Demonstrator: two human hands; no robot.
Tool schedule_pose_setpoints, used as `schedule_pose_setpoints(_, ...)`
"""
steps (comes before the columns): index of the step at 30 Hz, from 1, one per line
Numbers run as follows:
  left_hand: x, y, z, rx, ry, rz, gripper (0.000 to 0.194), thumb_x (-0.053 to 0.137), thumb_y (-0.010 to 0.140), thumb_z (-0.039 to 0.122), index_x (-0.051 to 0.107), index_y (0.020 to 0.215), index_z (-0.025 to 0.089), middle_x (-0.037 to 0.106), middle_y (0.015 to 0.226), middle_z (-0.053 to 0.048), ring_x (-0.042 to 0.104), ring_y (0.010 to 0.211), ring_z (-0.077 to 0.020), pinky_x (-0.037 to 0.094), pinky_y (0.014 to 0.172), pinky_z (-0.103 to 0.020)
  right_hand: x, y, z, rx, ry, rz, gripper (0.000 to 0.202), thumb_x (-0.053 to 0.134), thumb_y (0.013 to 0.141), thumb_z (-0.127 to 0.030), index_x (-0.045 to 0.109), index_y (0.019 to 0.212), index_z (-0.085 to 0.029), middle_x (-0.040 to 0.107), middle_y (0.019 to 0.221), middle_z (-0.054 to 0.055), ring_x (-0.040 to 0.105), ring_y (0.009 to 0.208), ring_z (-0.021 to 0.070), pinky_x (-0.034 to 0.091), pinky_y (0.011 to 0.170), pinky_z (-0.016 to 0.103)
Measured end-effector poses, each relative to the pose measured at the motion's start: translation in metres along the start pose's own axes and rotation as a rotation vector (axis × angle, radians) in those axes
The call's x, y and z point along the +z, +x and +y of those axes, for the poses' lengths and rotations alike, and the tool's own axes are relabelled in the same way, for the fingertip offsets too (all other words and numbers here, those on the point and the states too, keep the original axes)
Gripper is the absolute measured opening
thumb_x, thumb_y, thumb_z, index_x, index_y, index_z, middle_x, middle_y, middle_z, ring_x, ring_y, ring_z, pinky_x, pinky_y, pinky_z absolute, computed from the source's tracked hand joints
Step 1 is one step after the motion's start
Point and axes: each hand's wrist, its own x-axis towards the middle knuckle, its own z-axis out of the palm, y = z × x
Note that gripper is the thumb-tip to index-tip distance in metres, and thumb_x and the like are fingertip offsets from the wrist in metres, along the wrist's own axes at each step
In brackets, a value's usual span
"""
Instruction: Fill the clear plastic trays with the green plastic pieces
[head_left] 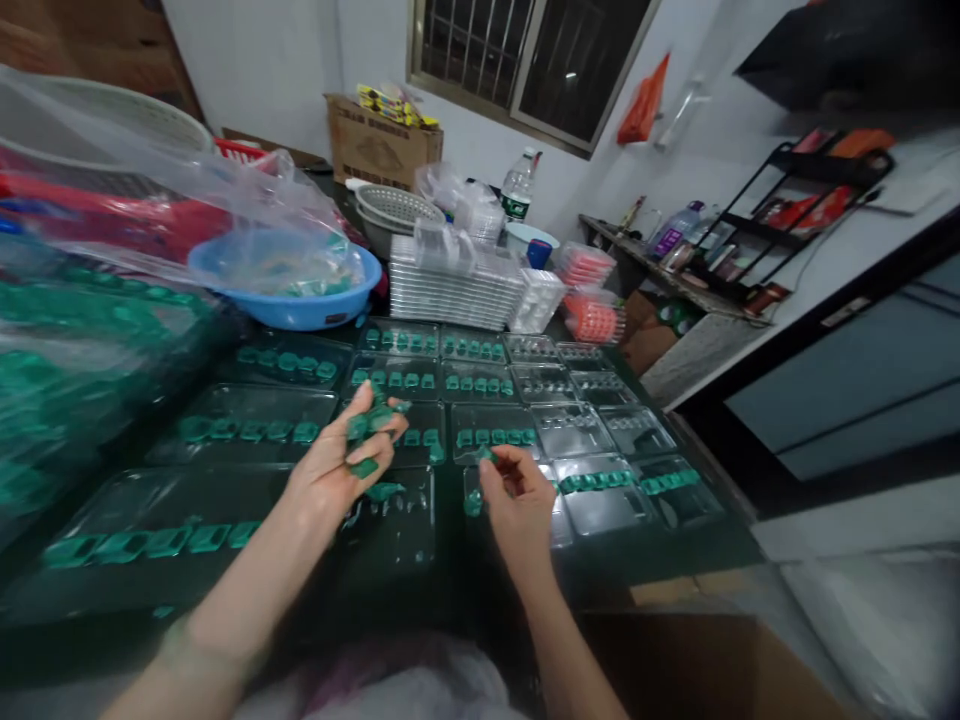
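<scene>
Several green translucent pieces point(360, 427) rest in my left hand point(337, 450), whose fingers curl around them above the clear trays. Between the thumb and fingertips of my right hand point(517, 495) is another small green piece point(486, 455), held over a clear tray near the middle. One green piece point(472, 503) lies in that tray beside my right thumb. Rows of green pieces line many clear trays, such as the tray at the left point(225, 490) and the one behind my right hand point(491, 415). My right hand hides part of the tray beneath it.
Stacked clear trays point(454, 290) stand at the back of the dark table, beside a blue basin point(300, 300). A large plastic bag of green pieces point(67, 400) fills the left side. A cardboard box point(382, 150) is behind.
</scene>
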Motion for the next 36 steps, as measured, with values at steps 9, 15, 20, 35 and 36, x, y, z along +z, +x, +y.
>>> schedule_pose_setpoints(9,-0.012,-0.015,0.009,0.152,0.237,0.12,0.024,0.031,0.091,0.027,0.047,0.082,0.012,0.042,0.065,0.001,0.021,0.032,-0.0003,0.03,0.023,-0.009,-0.097,0.119,0.084,-0.081,-0.526,-0.032,0.028,0.054,0.075,-0.032,0.066,0.09,-0.012,0.067,0.074,0.007,0.06,0.065,0.0166,0.047,0.058,0.027)
schedule_pose_setpoints(15,-0.028,-0.016,0.006,0.125,0.37,0.207,0.026,0.036,0.09,0.029,0.052,0.088,0.009,0.044,0.064,0.0,0.026,0.029,0.0014,0.031,0.022,-0.01,-0.096,0.138,0.09,-0.117,-0.756,-0.064,0.025,0.053,0.075,-0.026,0.066,0.094,-0.016,0.064,0.087,0.009,0.059,0.071,0.0179,0.044,0.068,0.029)
schedule_pose_setpoints(20,-0.035,-0.014,0.005,0.082,0.431,0.159,0.024,0.039,0.088,0.028,0.054,0.084,0.01,0.044,0.062,0.0,0.023,0.026,0.0019,0.03,0.021,-0.012,-0.094,0.141,0.087,-0.141,-0.877,-0.175,0.021,0.056,0.075,-0.024,0.068,0.092,-0.021,0.063,0.086,0.007,0.058,0.072,0.0166,0.042,0.068,0.027)
schedule_pose_setpoints(35,-0.04,-0.017,-0.002,0.078,0.472,0.279,0.018,0.048,0.084,0.024,0.057,0.087,0.009,0.059,0.072,-0.009,0.03,0.027,0.001,0.028,0.022,-0.012,-0.071,0.149,0.086,-0.171,-0.98,-0.402,0.012,0.058,0.073,-0.023,0.069,0.072,-0.019,0.067,0.071,0.003,0.058,0.066,0.0148,0.038,0.062,0.022)
schedule_pose_setpoints(36,-0.04,-0.016,-0.005,0.082,0.482,0.299,0.016,0.05,0.083,0.023,0.057,0.086,0.01,0.06,0.074,-0.01,0.031,0.027,0.0007,0.028,0.022,-0.012,-0.07,0.149,0.085,-0.175,-0.99,-0.411,0.012,0.057,0.073,-0.023,0.068,0.07,-0.019,0.067,0.071,0.004,0.058,0.068,0.015,0.038,0.063,0.022)
